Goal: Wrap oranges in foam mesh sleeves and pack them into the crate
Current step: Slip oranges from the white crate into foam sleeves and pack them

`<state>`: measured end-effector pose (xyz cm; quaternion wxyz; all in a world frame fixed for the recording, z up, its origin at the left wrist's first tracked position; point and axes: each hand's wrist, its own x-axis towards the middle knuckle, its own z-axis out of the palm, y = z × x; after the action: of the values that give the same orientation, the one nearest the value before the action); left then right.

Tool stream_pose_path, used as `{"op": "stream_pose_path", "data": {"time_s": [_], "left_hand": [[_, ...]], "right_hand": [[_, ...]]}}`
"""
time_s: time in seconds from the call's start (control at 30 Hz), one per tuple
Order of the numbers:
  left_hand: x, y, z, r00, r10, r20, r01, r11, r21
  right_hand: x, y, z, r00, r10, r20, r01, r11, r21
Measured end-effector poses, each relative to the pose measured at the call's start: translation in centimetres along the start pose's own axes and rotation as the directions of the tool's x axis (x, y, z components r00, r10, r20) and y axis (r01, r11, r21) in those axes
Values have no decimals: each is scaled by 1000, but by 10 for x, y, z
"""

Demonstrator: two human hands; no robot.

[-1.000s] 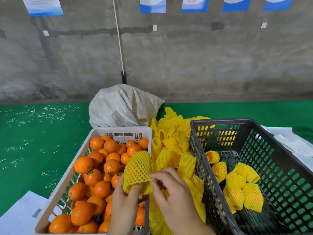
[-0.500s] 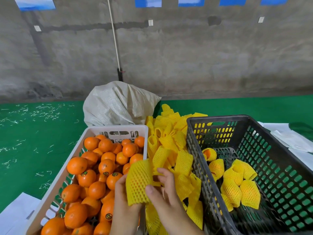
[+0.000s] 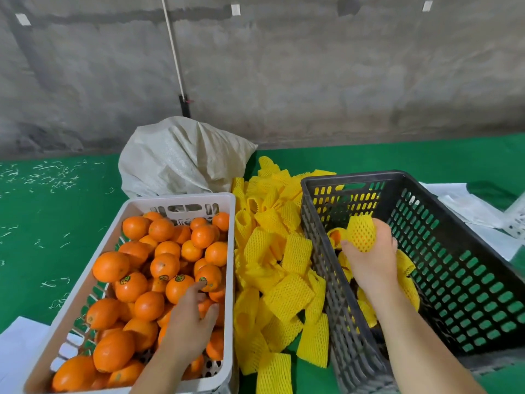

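My right hand [image 3: 369, 260] grips a wrapped orange [image 3: 361, 234] in a yellow foam mesh sleeve, held inside the dark crate [image 3: 466, 260] above several other wrapped oranges [image 3: 409, 288]. My left hand [image 3: 191, 322] reaches into the white crate [image 3: 230, 251] of bare oranges [image 3: 136, 285], fingers spread over the fruit, fingertips touching an orange with a sticker [image 3: 208, 277]. A pile of empty yellow mesh sleeves [image 3: 281, 268] lies between the two crates on the green surface.
A grey woven sack [image 3: 181, 157] stands behind the white crate. White paper sheets [image 3: 471, 206] lie at the right beyond the dark crate, another sheet [image 3: 17, 345] at the lower left. A concrete wall with a thin pole [image 3: 174, 52] rises behind.
Both hands were working the sleeve over one orange at the centre. Now my right hand has carried the wrapped orange into the dark crate and my left hand has moved into the white crate.
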<state>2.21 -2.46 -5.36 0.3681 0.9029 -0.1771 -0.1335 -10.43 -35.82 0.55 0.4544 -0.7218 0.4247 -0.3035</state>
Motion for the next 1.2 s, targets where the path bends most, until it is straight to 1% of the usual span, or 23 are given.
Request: {"op": "stream_pose_path", "data": {"time_s": [0.03,0.07,0.1,0.17,0.2,0.27,0.3,0.33,0.37,0.43,0.47,0.53,0.57,0.63,0.7,0.73,0.77,0.83,0.9,0.97,1.03,1.1,1.2], "left_hand": [[3,-6,3,996,-32,77,15,978,210],[4,-8,7,982,-76,171,-3,909,417],[4,-7,12,959,-125,254,-39,831,556],[1,-4,22,898,-216,382,-130,700,702],[2,-2,26,864,-259,432,-182,639,748],[5,2,30,813,-357,461,-205,565,799],[8,2,29,803,-374,464,-214,545,810],[10,0,28,804,-362,471,-239,529,814],[11,-2,27,807,-339,483,-271,514,814],[10,-3,27,811,-317,492,-305,488,818],[9,-3,28,808,-323,493,-308,481,821],[8,-1,31,784,-350,512,-318,481,817],[7,0,31,774,-358,522,-323,486,812],[8,0,33,779,-350,521,-320,493,809],[8,-1,33,783,-344,519,-335,469,817],[9,-2,33,778,-354,519,-339,459,821],[10,-2,33,775,-360,519,-343,451,824],[12,2,32,776,-341,531,-367,442,819],[13,7,33,775,-331,538,-381,436,816],[13,9,33,781,-318,538,-390,424,817],[12,7,33,793,-284,539,-411,404,817],[11,5,32,805,-243,541,-432,386,815],[10,4,35,804,-242,543,-416,422,805]], "right_hand": [[6,7,3,998,59,-3,-59,997,-46],[10,13,7,993,113,16,-111,989,-93],[11,17,10,989,145,44,-136,978,-156],[10,23,16,988,121,101,-91,961,-260],[10,25,17,988,86,129,-49,962,-268],[6,24,17,980,46,195,1,973,-232],[3,23,17,972,20,233,38,969,-242],[0,20,17,962,-31,271,116,946,-304],[-5,18,18,947,-105,304,227,886,-404],[-18,12,23,891,-284,354,447,688,-572],[-27,8,29,853,-357,380,521,597,-610],[-51,5,49,789,-398,468,615,487,-620],[-63,6,60,775,-350,526,631,481,-609],[-79,14,77,774,-127,620,578,541,-611],[-82,26,84,734,159,660,486,557,-674],[-83,32,84,710,250,658,454,553,-699],[-85,38,84,703,286,651,430,559,-709],[-92,48,84,739,234,631,398,604,-690],[-100,53,84,792,117,599,389,660,-643],[-107,55,83,817,7,577,400,714,-575],[-113,55,83,822,-103,561,398,807,-436],[-120,53,85,830,-207,518,373,897,-238],[-128,44,88,851,-285,442,353,932,-80]]}}
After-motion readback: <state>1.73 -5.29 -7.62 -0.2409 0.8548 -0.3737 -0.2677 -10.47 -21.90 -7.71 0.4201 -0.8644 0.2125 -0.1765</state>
